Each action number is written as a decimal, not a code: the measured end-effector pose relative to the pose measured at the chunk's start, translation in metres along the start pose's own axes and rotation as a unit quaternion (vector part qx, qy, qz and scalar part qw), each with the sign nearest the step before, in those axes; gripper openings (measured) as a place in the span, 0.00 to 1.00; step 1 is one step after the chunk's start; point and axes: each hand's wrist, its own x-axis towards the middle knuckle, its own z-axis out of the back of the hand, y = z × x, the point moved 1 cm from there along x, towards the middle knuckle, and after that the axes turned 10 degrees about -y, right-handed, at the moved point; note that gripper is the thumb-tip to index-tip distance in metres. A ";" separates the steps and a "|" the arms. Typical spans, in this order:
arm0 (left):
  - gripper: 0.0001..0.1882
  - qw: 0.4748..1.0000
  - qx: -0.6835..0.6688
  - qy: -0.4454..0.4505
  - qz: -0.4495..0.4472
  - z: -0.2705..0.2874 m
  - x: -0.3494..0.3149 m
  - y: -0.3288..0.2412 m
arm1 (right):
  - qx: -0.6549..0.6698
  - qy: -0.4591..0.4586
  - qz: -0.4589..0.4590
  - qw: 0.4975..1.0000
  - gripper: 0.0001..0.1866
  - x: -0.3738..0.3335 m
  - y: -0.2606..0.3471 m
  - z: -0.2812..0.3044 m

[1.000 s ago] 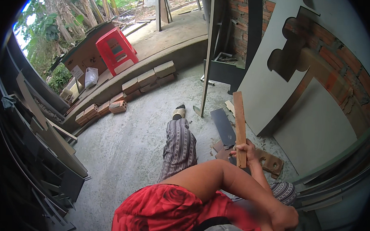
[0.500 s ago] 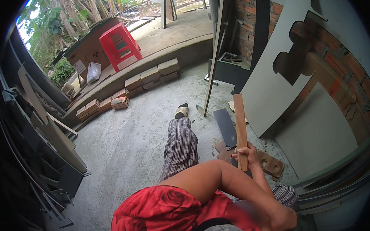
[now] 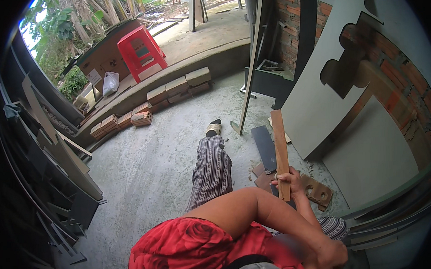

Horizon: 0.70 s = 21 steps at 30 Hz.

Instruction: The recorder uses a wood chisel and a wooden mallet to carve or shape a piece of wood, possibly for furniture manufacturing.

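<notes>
My right hand is closed round the lower end of a flat brown strip of wood. The strip stands nearly upright, its upper end pointing away from me. My left arm crosses in front of the right one, and my left hand is bent in close by the right arm at lower right; its fingers do not show clearly. Beside the right hand, small dark and brown board offcuts lie on the floor, along with a brown block with round holes.
Large pale panels, one with cut-out shapes, lean against the brick wall at right. Stacked boards line the left side. Bricks sit along a concrete step with a red plastic stool beyond. My outstretched leg lies across the floor.
The picture has shifted very slightly. My right hand keeps its hold on the strip of wood, and both arms stay nearly as they were.
</notes>
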 end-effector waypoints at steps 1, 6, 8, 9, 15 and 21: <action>0.33 1.000 0.000 -0.001 0.000 -0.005 0.001 0.003 | 0.002 -0.001 0.001 1.000 0.28 -0.001 0.001 0.000; 0.35 0.997 -0.045 0.065 -0.014 -0.019 0.006 0.019 | -0.010 -0.002 0.002 1.000 0.28 0.002 -0.002 -0.001; 0.35 0.998 -0.026 0.061 -0.017 -0.017 0.007 0.018 | -0.006 0.003 0.002 1.000 0.28 0.001 -0.003 0.000; 0.36 0.998 -0.005 0.058 -0.020 -0.016 0.008 0.019 | -0.006 0.002 0.002 1.000 0.28 0.002 -0.003 0.000; 0.36 1.000 -0.020 -0.013 0.017 0.004 -0.007 0.001 | -0.003 -0.001 -0.006 1.000 0.28 0.000 -0.001 0.001; 0.37 0.997 -0.006 0.067 0.034 -0.006 -0.003 0.015 | -0.012 -0.003 0.001 1.000 0.27 0.000 -0.001 0.000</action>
